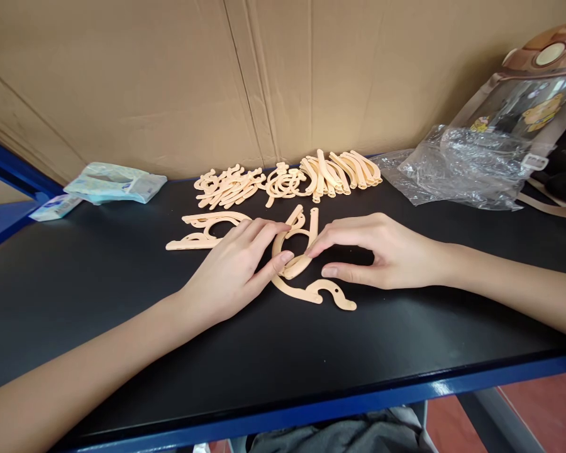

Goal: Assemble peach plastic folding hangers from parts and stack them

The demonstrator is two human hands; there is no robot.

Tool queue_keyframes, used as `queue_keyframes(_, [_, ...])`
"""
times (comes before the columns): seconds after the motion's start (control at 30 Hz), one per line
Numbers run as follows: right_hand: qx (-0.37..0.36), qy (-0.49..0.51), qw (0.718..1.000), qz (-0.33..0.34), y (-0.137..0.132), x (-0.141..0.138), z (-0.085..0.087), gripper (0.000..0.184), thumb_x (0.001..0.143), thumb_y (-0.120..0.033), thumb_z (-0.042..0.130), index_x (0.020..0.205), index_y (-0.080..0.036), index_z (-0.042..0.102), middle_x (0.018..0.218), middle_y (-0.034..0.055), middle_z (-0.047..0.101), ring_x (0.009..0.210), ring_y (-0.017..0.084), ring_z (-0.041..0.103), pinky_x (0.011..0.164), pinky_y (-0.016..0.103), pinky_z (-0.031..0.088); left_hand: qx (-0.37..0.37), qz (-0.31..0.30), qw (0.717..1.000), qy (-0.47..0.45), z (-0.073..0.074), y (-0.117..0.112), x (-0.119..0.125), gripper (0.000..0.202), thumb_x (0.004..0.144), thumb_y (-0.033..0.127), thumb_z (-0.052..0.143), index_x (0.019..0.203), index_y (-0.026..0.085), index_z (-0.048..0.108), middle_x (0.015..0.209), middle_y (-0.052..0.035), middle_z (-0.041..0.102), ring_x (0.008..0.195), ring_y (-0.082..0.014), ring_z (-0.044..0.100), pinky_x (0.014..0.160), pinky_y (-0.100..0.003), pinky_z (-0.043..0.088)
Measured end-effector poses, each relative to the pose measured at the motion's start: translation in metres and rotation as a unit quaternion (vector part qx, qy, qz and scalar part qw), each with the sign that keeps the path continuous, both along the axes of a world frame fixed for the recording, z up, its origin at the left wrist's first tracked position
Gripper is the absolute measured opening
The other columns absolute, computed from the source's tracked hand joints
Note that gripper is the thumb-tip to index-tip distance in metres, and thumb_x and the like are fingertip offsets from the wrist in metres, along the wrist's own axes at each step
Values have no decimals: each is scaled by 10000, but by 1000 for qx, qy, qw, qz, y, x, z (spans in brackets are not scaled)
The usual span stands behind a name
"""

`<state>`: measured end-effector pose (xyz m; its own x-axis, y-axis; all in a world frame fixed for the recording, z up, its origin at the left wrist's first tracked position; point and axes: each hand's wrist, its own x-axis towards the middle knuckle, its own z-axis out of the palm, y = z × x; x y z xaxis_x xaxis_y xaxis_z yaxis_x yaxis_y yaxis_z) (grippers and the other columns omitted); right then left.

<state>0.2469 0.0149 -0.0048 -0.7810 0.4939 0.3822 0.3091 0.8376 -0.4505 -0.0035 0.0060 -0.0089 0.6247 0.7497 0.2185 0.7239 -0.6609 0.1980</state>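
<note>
A beige plastic folding hanger lies on the black tabletop in front of me, its two arms bent upward into a ring-like shape. My left hand has thumb and fingers on the hanger's left arm. On the right arm rest the fingertips of my right hand, with its thumb held apart. Below them lies a loose hook piece, curved like an S and partly under the hanger. Left of these, another folded hanger lies flat, partly covered by my left hand.
Along the back are piles of hook pieces, ring-shaped pieces and curved arms. A tissue pack lies at left. Crumpled clear plastic and a strapped water bottle stand at right. Cardboard forms the back.
</note>
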Motion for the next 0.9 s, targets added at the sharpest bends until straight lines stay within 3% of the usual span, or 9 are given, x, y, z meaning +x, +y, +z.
queue_keyframes(0.2, [-31, -48, 998, 37, -5, -1, 1, 229, 952, -310, 569, 1117, -184, 664, 1286, 41, 657, 1182, 155, 617, 970, 262, 475, -22, -3, 1000, 13, -3, 2, -2, 439, 1034, 462, 332, 1333, 202, 522, 1429, -89, 492, 1328, -247, 435, 1098, -425, 361])
queue_keyframes(0.3, [-26, -72, 996, 55, -10, -3, 1, 251, 944, -347, 579, 1122, -193, 666, 1343, 41, 623, 1282, 174, 549, 1034, 285, 448, -33, 2, 999, 10, -3, 2, -2, 471, 1030, 491, 308, 1295, 189, 552, 1449, -103, 474, 1360, -256, 407, 1125, -442, 345])
queue_keyframes(0.5, [-63, -67, 993, 77, -12, -6, -1, 271, 949, -346, 576, 1131, -168, 668, 1284, 61, 642, 1264, 172, 553, 1066, 283, 422, -41, 2, 999, 11, -2, 1, -2, 495, 1024, 511, 306, 1306, 174, 535, 1506, -112, 419, 1397, -263, 376, 1156, -443, 318])
queue_keyframes(0.63, [-73, -22, 994, 75, -9, -6, -4, 247, 947, -319, 584, 1100, -148, 676, 1254, 80, 655, 1177, 145, 604, 1013, 247, 453, -5, -21, 1000, 5, -2, 0, -2, 464, 1027, 475, 333, 1280, 150, 546, 1507, -130, 405, 1382, -268, 384, 1140, -421, 324])
queue_keyframes(0.8, [41, 16, 999, -12, -1, -2, -6, 229, 965, -282, 541, 1090, -138, 667, 1154, 99, 680, 1085, 198, 613, 965, 357, 479, 52, -80, 995, 7, 1, -3, 1, 378, 1028, 412, 387, 1231, 150, 568, 1284, -109, 595, 1221, -247, 503, 1035, -395, 383])
queue_keyframes(0.9, [114, -27, 990, -82, 5, 1, -9, 264, 953, -306, 549, 1138, -148, 652, 1209, 109, 663, 1110, 252, 599, 979, 442, 456, 44, -82, 996, 15, 3, -4, 3, 421, 1022, 429, 401, 1306, 145, 527, 1326, -105, 586, 1265, -249, 481, 1078, -404, 353])
